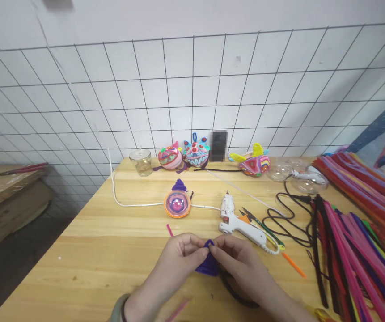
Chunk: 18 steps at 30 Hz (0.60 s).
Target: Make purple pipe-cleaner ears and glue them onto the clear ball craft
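Table [112, 246], pale wood-grained top, with white glue gun [246, 228] lying on it; left of glue gun, round orange-rimmed piece [177, 204]; farther left and beyond, lidded glass jar [141, 163]; beyond, colourful ornaments [196, 154] before white wall [179, 94] with dark grid lines; right, bundles of coloured pipe cleaners [363, 250]. Purple fuzzy piece [207, 267], on the near left side of glue gun, pinched near the tip between thumb and fingers of left hand [184, 255] and right hand [241, 256]. Far left of glue gun, second table [1, 190], worn wood, bearing reddish tool [24, 168].
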Each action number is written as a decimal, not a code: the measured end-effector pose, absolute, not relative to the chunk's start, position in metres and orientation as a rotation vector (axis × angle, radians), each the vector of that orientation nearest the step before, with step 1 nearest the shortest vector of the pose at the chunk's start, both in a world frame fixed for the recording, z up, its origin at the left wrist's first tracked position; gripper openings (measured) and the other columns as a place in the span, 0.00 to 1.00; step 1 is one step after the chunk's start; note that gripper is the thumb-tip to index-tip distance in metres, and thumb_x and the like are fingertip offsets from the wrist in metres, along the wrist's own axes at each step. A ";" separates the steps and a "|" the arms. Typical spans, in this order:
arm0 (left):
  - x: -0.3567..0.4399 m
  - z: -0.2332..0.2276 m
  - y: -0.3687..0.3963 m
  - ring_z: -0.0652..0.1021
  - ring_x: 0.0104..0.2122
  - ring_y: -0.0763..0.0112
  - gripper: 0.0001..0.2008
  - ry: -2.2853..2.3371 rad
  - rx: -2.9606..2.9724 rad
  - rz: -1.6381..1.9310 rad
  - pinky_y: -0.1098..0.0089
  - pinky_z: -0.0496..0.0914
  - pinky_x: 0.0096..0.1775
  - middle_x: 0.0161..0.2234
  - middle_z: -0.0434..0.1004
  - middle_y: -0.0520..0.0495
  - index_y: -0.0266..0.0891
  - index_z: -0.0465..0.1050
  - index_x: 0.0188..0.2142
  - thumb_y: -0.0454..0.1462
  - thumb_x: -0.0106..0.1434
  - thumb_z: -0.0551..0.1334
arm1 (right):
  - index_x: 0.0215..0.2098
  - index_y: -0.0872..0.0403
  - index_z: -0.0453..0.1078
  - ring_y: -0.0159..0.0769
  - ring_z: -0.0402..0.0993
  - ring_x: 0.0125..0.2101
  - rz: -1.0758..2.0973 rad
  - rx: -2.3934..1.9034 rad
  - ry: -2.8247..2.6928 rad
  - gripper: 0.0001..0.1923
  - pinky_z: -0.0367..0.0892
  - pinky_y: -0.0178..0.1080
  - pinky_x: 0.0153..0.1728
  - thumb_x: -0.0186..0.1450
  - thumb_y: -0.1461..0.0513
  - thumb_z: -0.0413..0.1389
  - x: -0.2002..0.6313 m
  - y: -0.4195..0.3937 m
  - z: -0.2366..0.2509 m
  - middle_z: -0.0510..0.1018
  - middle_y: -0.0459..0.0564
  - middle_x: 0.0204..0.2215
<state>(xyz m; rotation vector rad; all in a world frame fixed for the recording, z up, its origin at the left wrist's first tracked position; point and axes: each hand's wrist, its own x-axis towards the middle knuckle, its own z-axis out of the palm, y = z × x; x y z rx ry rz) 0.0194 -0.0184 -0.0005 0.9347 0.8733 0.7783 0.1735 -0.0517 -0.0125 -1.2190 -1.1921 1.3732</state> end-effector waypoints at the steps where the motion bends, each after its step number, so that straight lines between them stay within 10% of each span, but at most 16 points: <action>1: 0.020 0.000 -0.019 0.75 0.23 0.75 0.17 0.877 0.940 0.784 0.73 0.66 0.31 0.23 0.80 0.49 0.35 0.75 0.24 0.45 0.40 0.74 | 0.25 0.56 0.72 0.31 0.64 0.22 1.367 -1.234 -1.203 0.16 0.58 0.33 0.24 0.58 0.51 0.60 0.173 -0.052 -0.012 0.72 0.44 0.21; 18: 0.014 0.002 -0.015 0.72 0.22 0.77 0.12 0.874 0.842 0.836 0.75 0.64 0.28 0.21 0.77 0.50 0.33 0.75 0.25 0.38 0.44 0.72 | 0.28 0.55 0.69 0.25 0.51 0.18 1.370 -1.176 -1.186 0.17 0.50 0.30 0.20 0.62 0.49 0.55 0.172 -0.052 -0.009 0.62 0.39 0.19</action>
